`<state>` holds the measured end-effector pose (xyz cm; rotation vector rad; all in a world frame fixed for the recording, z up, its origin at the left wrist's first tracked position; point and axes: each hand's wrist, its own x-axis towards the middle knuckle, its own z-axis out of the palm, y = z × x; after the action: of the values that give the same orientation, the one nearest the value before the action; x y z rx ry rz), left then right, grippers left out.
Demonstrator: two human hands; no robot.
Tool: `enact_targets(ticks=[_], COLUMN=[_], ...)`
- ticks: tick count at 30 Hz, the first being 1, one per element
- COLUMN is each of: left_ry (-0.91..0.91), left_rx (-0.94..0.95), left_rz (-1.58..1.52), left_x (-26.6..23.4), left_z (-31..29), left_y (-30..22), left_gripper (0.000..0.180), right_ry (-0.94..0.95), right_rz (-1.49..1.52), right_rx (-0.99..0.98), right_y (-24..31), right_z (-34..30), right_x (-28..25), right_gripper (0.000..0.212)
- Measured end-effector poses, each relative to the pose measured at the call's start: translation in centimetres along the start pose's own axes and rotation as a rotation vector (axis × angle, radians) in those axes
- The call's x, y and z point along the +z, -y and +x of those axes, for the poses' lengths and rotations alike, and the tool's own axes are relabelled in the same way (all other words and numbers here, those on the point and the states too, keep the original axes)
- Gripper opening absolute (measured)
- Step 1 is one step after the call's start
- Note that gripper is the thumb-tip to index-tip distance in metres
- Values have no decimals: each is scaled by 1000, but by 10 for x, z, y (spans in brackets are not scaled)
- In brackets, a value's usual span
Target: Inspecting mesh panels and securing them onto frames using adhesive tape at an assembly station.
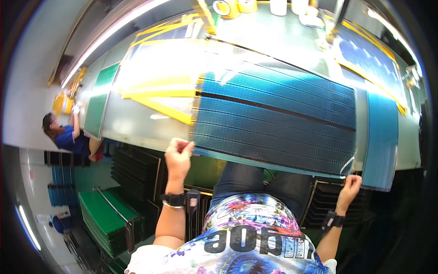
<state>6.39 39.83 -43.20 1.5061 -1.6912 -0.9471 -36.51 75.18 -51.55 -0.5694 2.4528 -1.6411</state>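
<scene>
A large, thin, blue-black panel (273,123) with fine parallel lines and a wider dark stripe lies before me, its near edge at the worktable's front. My left hand (178,160) is closed in a pinch at the panel's near left corner. At the near right corner, my right hand (350,187) pinches the edge, beside a small pale loop. The fingertips are small in view, so how far they overlap the panel is hard to see. Both wrists carry dark straps with small devices.
A second blue panel (382,137) lies to the right, sticking out past the table's edge. Yellow-framed screens (157,107) stand on the left of the table (132,128); yellow tape rolls (226,8) are at the back. Below left is a stack of green boards (107,210). A person (70,134) works far left.
</scene>
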Motion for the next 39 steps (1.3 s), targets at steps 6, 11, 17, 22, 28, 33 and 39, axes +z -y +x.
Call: enact_targets(ticks=[6, 11, 17, 22, 28, 33, 39], left_ry=[-101, -147, -121, -116, 191, 370, 397], left_rx=[236, 239, 209, 221, 512, 470, 496], left_rz=[414, 426, 425, 416, 710, 636, 649], left_x=[9, 14, 13, 10, 4, -6, -11], left_z=[-11, -16, -17, -18, -5, 2, 5], left_y=[27, 34, 35, 35, 31, 29, 21], left_gripper=[18, 20, 22, 32, 40, 38, 39], right_ry=[39, -3, 25, 2, 68, 352, 311], right_rz=[65, 56, 72, 22, -925, -1046, -1164], right_rx=[24, 16, 17, 19, -431, -637, -484], right_y=[-11, -13, -13, -7, 58, 89, 85], right_z=[-1, 1, 2, 1, 15, 101, 211], right_x=[-13, -10, -14, -8, -14, 43, 121], right_gripper=[9, 8, 8, 9, 57, 53, 53])
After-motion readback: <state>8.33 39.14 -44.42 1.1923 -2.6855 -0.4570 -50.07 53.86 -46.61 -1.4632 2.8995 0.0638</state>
